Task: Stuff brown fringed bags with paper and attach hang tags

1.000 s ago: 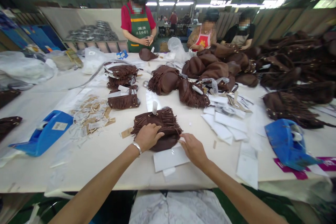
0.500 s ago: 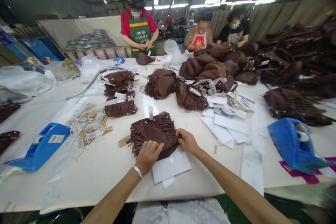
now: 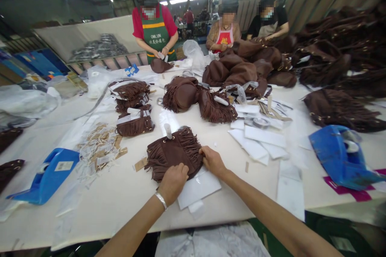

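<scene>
A dark brown fringed bag (image 3: pixel 173 150) lies on the table before me, its eyelet-studded edge turned away. My left hand (image 3: pixel 173 182) is closed at the bag's near edge, fingers curled over it and thumb side inward. At the right side, my right hand (image 3: pixel 213 161) pinches the bag's edge by the fringe. A white wrapped strip (image 3: pixel 168 131) stands up by the eyelets. From beneath the bag's near side a white padded sheet (image 3: pixel 199 189) sticks out, and a brown tag (image 3: pixel 140 164) pokes out at its left.
Blue tape dispensers stand at left (image 3: pixel 51 176) and right (image 3: pixel 339 156). A heap of tags with white strings (image 3: pixel 101 144) lies left. Fringed bags (image 3: pixel 135 122) are stacked behind it. White sheets (image 3: pixel 263 138) lie right, below a pile of brown bags (image 3: pixel 241 70). Several co-workers stand across the table.
My left fingers have curled in more at the bag's near edge. My right hand keeps its pinch at the side. The view has shifted slightly; a co-worker's hands have lowered toward a brown bag.
</scene>
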Action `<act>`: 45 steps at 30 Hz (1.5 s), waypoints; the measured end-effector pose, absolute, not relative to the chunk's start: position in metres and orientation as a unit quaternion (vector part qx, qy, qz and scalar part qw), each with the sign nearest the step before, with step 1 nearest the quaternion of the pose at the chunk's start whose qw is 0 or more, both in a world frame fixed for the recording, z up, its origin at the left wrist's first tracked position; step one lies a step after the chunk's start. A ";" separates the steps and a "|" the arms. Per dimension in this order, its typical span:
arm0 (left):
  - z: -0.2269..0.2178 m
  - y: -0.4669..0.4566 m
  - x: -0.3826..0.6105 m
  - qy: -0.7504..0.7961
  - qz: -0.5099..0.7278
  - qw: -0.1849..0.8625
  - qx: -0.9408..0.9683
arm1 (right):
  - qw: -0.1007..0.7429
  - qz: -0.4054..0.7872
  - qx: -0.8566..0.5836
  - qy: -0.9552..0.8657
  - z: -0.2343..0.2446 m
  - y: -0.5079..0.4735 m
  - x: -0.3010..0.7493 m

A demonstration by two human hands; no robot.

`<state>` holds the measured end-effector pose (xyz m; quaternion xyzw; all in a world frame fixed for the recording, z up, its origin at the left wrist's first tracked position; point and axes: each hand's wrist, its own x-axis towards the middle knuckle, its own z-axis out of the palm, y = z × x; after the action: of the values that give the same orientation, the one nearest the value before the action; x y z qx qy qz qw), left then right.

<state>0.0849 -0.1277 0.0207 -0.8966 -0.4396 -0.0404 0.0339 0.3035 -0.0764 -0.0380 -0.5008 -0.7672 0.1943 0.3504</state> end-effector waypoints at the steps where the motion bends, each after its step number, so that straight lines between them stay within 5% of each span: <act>1: 0.018 -0.129 0.086 -0.432 -0.034 0.042 -0.900 | 0.350 0.192 -0.500 -0.768 -0.039 -0.076 0.304; 26: 0.012 -0.114 0.083 -0.454 -0.063 0.148 -0.876 | 0.345 0.180 -0.484 -0.784 -0.028 -0.072 0.301; 35: 0.012 -0.127 0.081 -0.452 -0.060 0.124 -0.881 | 0.298 0.166 -0.510 -0.789 -0.036 -0.072 0.296; 45: 0.024 -0.125 0.063 -0.476 -0.074 0.041 -0.875 | 0.220 0.117 -0.488 -0.836 0.020 -0.134 0.337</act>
<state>0.0632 -0.1245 0.0239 -0.8753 -0.4761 -0.0743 0.0410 0.3366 -0.1342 0.0196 -0.4883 -0.8363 0.1170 0.2202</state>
